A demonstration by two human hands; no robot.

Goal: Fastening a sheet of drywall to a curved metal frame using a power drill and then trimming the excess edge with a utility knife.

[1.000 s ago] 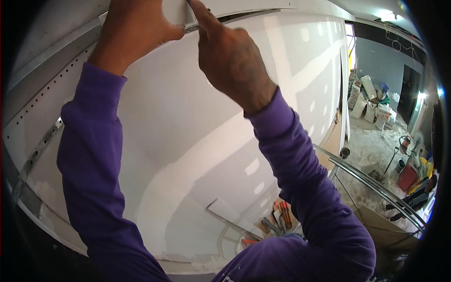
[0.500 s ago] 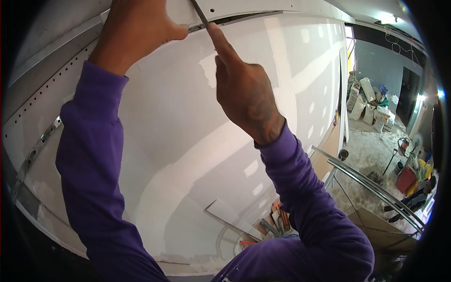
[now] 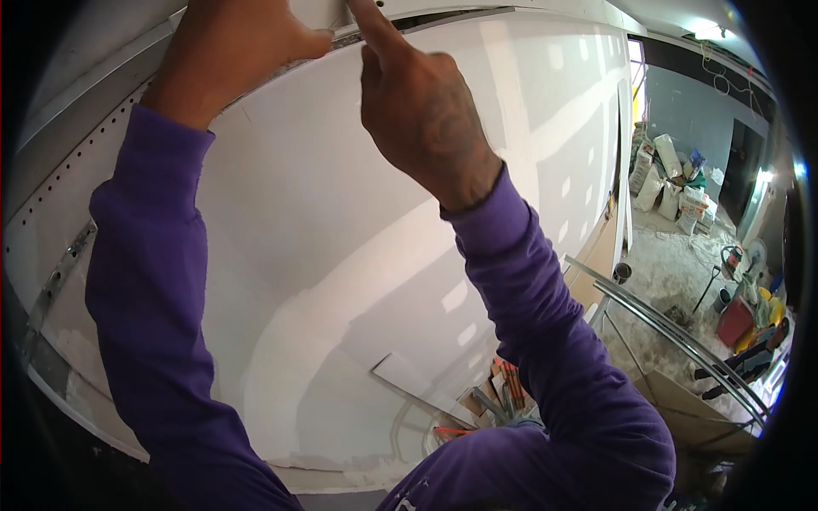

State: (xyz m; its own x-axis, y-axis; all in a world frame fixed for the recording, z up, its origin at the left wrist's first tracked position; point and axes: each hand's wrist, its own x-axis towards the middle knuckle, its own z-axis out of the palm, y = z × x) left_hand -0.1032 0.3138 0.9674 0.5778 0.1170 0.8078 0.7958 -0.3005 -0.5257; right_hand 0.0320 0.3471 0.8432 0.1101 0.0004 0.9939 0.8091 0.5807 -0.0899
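One long panel edge (image 3: 460,23) rises rightward behind left hand (image 3: 234,51) and right hand (image 3: 428,119), neither grip's closure discernible.

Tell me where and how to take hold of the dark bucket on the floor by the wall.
Grip the dark bucket by its rim, from above and from the right of the picture: its round mouth appears to face up, and bare floor lies on that side. No handle can be made out.
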